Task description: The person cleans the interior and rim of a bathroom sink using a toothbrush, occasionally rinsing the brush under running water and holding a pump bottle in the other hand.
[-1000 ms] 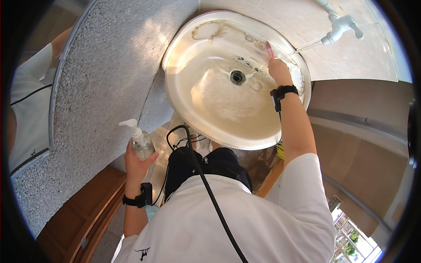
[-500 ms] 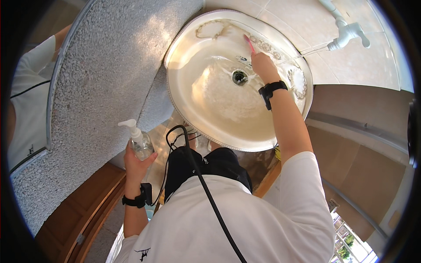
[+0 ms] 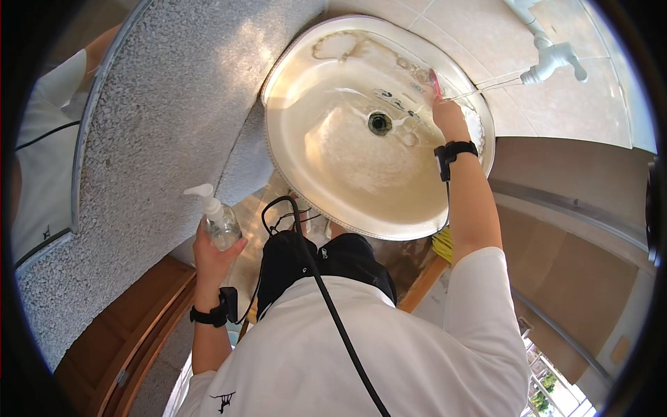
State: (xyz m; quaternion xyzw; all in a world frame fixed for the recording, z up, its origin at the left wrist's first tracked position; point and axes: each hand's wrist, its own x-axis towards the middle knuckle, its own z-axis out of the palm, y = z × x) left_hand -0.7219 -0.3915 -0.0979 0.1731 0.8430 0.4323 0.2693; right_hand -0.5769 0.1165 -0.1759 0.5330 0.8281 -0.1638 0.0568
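In my left hand (image 3: 210, 258) I hold a clear pump bottle (image 3: 224, 231) with a white pump head, upright, away from the sink at the left. My right hand (image 3: 450, 119) is closed on a slim pink toothbrush (image 3: 435, 82), over the right back part of the oval washbasin (image 3: 333, 201). The brush's far end points toward the back rim; its bristles are hard to make out. From the white tap (image 3: 552, 62), a thin stream of water falls beside my right hand. Brownish wet marks lie on the basin's back ledge, and the drain (image 3: 379, 124) is uncovered.
A rough pebbled wall (image 3: 160, 132) with a mirror (image 3: 48, 167) rises at the left. Pale tiles (image 3: 472, 42) back the basin. A black cable (image 3: 326, 299) hangs in front of my shirt. A wooden door (image 3: 125, 333) is at the lower left.
My right hand has moved right along the basin's back ledge with the toothbrush, now close by the water stream. My left hand and the pump bottle have hardly moved.
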